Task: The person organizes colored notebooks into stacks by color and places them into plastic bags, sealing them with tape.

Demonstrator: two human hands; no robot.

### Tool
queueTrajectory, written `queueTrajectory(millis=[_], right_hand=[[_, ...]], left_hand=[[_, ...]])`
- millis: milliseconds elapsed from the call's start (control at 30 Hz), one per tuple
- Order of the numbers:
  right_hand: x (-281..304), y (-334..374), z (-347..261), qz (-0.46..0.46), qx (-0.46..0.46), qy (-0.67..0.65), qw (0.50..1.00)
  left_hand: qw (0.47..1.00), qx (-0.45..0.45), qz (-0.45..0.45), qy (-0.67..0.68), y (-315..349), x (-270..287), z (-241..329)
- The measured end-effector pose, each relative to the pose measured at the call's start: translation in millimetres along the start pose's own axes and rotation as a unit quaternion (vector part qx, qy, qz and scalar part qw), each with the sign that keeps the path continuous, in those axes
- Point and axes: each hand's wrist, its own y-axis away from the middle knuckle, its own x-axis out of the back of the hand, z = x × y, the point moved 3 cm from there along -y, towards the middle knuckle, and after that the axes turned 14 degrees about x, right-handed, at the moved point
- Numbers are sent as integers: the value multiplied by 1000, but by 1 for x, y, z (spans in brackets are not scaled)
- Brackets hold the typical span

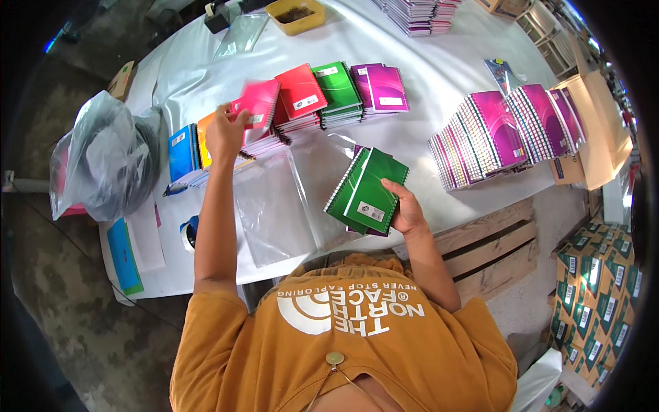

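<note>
**Two hands at work among stacked spiral notebooks**

A long table draped in white plastic sheeting (pixel 439 89) is stretching from the near left to the far right, and a person in an orange T-shirt is leaning over its near edge. At the far left edge a bulging grey plastic bag (pixel 103 161) is slumping. To the right, a slanting row of purple spiral-bound notebooks (pixel 504 134) is fanning out. Along the middle, low piles of red (pixel 300 93), green (pixel 336 86) and purple notebooks (pixel 384 88) are sitting side by side, with blue and orange piles (pixel 185 151) further left. A clear plastic sleeve (pixel 288 199) is lying flat in front of the person.

The right hand (pixel 406 209) is clasping a small bundle of green spiral-bound notebooks (pixel 367 192) from beneath, holding it tilted just above the sleeve's right side. The left hand (pixel 225 132) is reaching to the pink pile, its fingers closing on the edge of a pink spiral-bound notebook (pixel 257 104) and tipping it up off the stack.
</note>
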Motion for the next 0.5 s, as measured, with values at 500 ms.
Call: queueTrajectory(millis=[500], right_hand=[[-19,-19,10,-7,74,38,997]], left_hand=[[995,-82,-10,-63,26,-6,24]])
